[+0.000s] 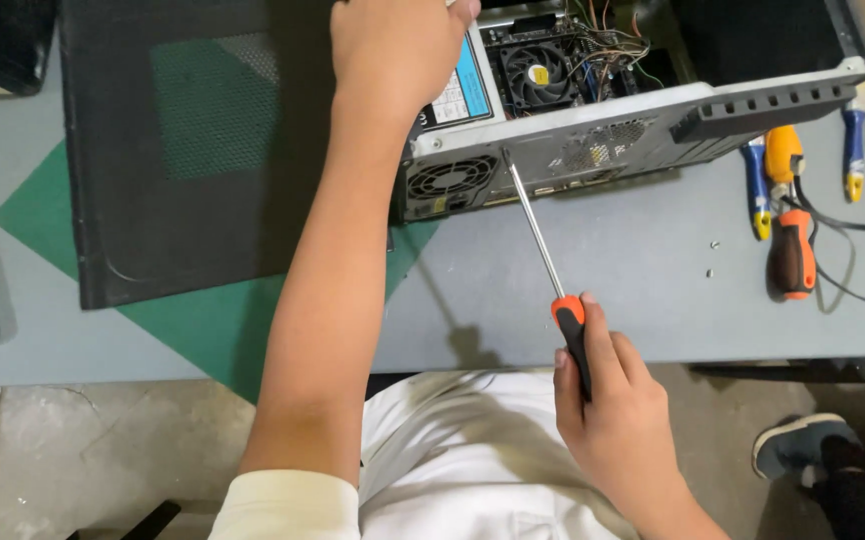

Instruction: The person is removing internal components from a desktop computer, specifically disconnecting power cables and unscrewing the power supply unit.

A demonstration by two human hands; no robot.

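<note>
The long screwdriver runs diagonally from low right up to the left, its thin metal shaft ending with the tip against the rear panel of the open computer case, just right of the round fan grille. The right hand has its fingers wrapped closed around the orange-and-black handle, out past the near edge of the grey table and above the person's white-clothed lap.

The left hand reaches across from the lower left, forearm stretched over the table, and rests on top of the case at its near-left corner — fingers curled down over the edge, pressing on it rather than gripping anything loose.

Inside the case a black cooling fan and a tangle of coloured wires show. To the left, a black side panel with a mesh patch lies flat, partly over a green mat; the left forearm crosses in front of its right edge.

On the table to the right lie more tools — a blue-and-yellow-handled pair, an orange-handled driver and a black cable — well apart from the working hand. Two small screws sit loose on the bare tabletop between the shaft and those tools. A dark shoe shows on the floor at lower right.
</note>
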